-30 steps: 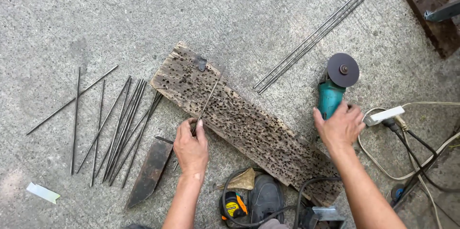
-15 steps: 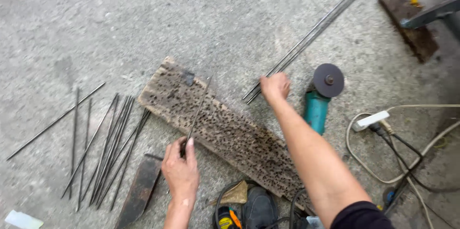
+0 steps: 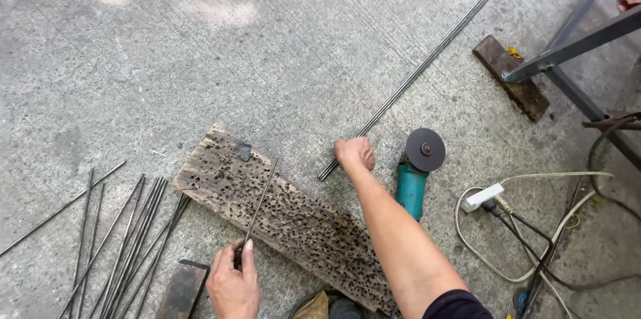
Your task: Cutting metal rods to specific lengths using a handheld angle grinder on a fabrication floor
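- Board (image 3: 294, 225) lies flat on the concrete floor as a pitted work rest.
- Left hand (image 3: 234, 285), at the board's near edge, pinches a short rod (image 3: 257, 209) laid across the board, keeping it steady.
- Right hand (image 3: 355, 154), just beyond the board, is closed around the near end of the long rods (image 3: 427, 62).
- Grinder (image 3: 415, 171) rests right of the board; cut rods (image 3: 120, 239) lie left.
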